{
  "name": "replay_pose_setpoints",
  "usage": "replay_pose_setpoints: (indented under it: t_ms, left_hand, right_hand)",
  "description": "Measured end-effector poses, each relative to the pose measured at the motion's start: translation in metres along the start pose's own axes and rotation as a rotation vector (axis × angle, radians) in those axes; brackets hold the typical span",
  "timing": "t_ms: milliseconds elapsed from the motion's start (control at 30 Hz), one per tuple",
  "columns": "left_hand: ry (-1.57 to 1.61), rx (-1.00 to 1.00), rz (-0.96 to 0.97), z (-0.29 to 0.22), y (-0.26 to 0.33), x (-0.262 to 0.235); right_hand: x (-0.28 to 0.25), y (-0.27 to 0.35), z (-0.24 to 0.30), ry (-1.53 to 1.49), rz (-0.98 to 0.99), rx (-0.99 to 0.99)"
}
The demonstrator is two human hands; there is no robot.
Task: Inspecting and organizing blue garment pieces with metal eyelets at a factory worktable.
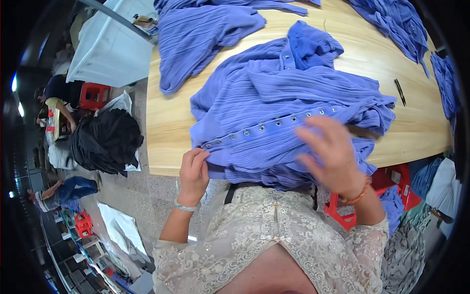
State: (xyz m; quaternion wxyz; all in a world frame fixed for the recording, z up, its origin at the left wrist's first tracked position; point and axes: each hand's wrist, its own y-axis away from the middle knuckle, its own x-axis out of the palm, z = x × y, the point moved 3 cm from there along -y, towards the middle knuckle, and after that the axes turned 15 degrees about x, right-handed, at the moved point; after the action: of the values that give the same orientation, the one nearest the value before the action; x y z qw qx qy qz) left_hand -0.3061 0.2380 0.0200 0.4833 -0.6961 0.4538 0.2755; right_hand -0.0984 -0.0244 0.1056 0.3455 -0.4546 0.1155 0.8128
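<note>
A ribbed blue-purple shirt (235, 103) lies spread across the wooden table in front of me, its lower folds hanging over the near edge. Along it runs a placket (253, 129) with a row of several round metal snaps or eyelets. My left hand (194, 171) pinches the placket's left end at the table edge, thumb and fingers closed on the cloth. Over the right part of the placket hovers my right hand (328, 152), slightly blurred, fingers apart and holding nothing I can see. The shirt's collar end (313, 46) is bunched toward the far side.
More blue-purple garments lie on the table (166, 147) at the far left (196, 44) and far right (391, 24). A black pen (400, 92) rests at right. Beside the table are a white bin (115, 49), red stools (345, 210) and a black cloth pile (107, 142). Other people work at left.
</note>
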Motion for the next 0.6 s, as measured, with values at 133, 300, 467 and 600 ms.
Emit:
replay_pose_setpoints:
  t_ms: [133,300,467,600]
  left_hand:
    - [0.131,0.000,-0.131,-0.010,-0.016,-0.016]
    - [0.212,0.170,-0.235,-0.031,-0.022,-0.032]
    - [0.249,0.087,-0.299,-0.011,-0.011,-0.022]
    - [0.376,-0.091,-0.153,0.028,-0.035,0.000]
  right_hand:
    - [0.064,-0.008,0.065,-0.105,0.107,-0.103]
    - [0.132,-0.043,0.105,-0.039,-0.066,-0.086]
    - [0.143,-0.070,0.097,-0.131,0.034,0.019]
    - [0.113,-0.085,0.082,-0.558,-0.028,0.144]
